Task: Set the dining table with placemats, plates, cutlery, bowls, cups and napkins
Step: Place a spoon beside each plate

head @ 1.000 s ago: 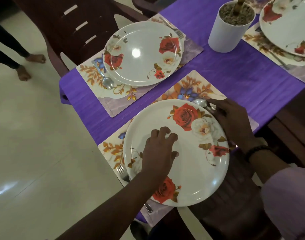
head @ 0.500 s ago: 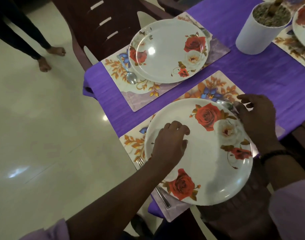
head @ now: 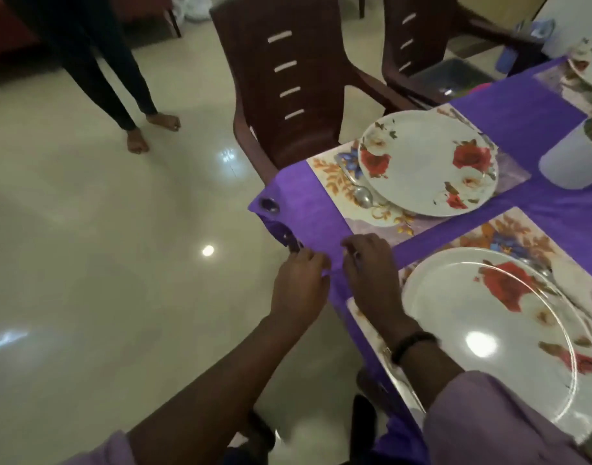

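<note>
Both hands meet at the near left edge of the table, on the purple tablecloth (head: 308, 209). The left hand (head: 298, 283) has its fingers curled onto the cloth's hanging edge, seemingly pinching it, while the right hand (head: 372, 273) lies on the cloth just right of it with fingers bent down (whether it truly grips the fabric I cannot tell, since the frame is blurred). A dark band circles the right wrist. To the right of the hands the near plate (head: 502, 333), white with red roses, rests on a floral placemat (head: 523, 233). Farther off, a second rose plate (head: 429, 162) sits on its own placemat (head: 335, 176), with a spoon (head: 363, 196) lying just left of it. A white cup (head: 573, 159) stands at the right edge. A brown chair (head: 288, 88) is tucked at the far side, and someone's bare feet (head: 150, 132) stand on the floor at far left.
</note>
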